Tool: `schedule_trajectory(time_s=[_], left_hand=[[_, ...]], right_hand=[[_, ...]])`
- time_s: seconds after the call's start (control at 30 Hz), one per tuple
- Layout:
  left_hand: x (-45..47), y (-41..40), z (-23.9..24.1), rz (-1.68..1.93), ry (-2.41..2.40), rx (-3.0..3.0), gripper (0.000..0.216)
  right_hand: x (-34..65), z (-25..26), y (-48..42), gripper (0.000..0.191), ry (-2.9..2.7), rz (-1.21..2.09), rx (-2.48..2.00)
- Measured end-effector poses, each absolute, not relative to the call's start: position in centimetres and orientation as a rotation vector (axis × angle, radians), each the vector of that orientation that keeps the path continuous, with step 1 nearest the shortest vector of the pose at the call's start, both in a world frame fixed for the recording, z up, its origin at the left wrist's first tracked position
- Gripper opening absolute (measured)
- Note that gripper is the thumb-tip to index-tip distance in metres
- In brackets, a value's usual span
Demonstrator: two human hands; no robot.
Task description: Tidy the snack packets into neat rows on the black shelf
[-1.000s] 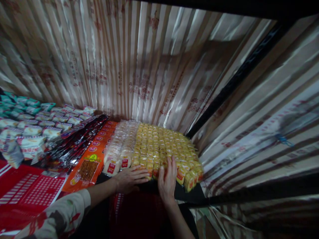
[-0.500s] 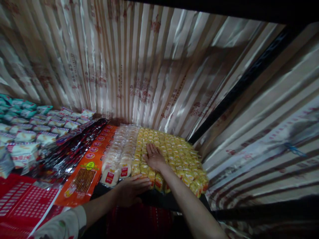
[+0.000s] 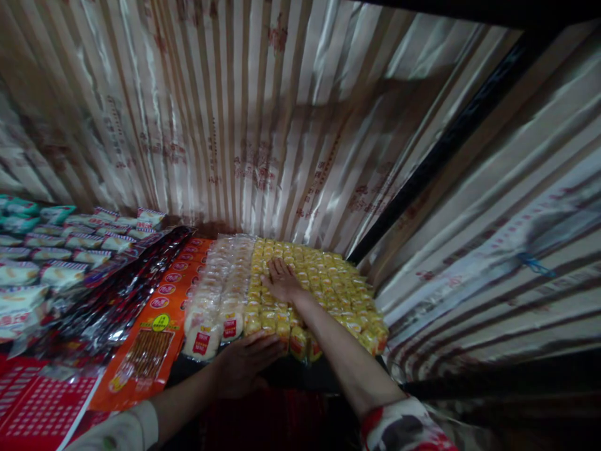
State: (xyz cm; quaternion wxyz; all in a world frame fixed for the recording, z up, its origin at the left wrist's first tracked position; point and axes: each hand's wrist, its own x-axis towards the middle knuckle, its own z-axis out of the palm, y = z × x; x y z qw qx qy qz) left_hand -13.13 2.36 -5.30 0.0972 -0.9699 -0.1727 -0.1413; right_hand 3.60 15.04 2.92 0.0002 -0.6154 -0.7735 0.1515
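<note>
pressing flat: right hand (image 3: 282, 282) spread on yellow snack packs (image 3: 323, 288), left hand (image 3: 244, 366) open vs front row.

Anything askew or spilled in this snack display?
Nothing spilled or torn. Yellow snack packets lie in even rows under the right hand; only their front row tips forward over the edge, by the left hand.

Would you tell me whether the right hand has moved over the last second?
Yes. The right hand has gone from the front row of the yellow packets to farther back, where it lies flat on them.
</note>
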Motion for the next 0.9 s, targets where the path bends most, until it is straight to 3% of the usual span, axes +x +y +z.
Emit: schedule_trajectory(time_s=[0.27,0.5,0.9], left_hand=[[-12.7,2.1,-6.0,-0.368,-0.515,-2.848,0.056],[-12.8,1.8,-6.0,-0.361,-0.484,-2.838,0.052],[-5.9,-0.2,-5.4,-0.437,-0.543,-2.788,0.048]], right_hand=[[5.0,4.3,6.6,0.050,-1.771,0.245,-1.491],[11.2,-0.5,-3.4,0.034,-1.384,0.010,-1.511],[16.4,-6.0,-9.2,0.039,-1.244,0.047,-1.719]])
